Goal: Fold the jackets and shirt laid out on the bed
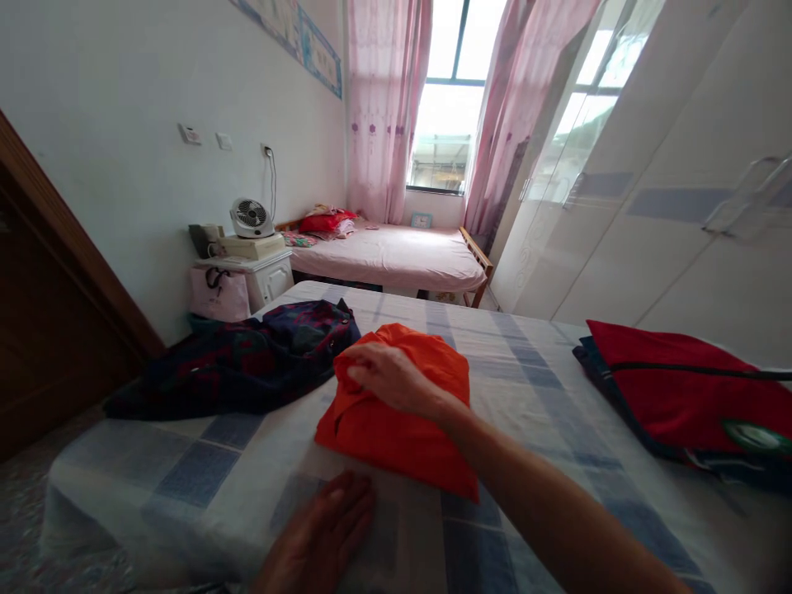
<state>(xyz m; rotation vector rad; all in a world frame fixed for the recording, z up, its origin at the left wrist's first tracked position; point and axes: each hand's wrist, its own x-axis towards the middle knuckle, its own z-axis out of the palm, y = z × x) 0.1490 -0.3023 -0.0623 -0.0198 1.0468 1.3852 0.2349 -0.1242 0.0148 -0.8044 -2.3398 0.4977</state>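
Note:
A folded orange garment (421, 441) lies on the checked bed sheet in front of me; its exact kind does not show. My right hand (393, 379) reaches across it, with bent fingers pinching the cloth near its upper left corner. Just below the garment's near edge, my left hand (331, 528) rests on the sheet, its fingers stretched out and nothing in it. A dark plaid garment (247, 359) is spread loosely to the left.
The blue-and-white checked bed (204, 474) has folded red and dark clothes (686, 384) at its right. Behind stand a pink-sheeted bed (396, 252), a bedside cabinet (272, 276) with a fan (252, 216), and white wardrobes (656, 206).

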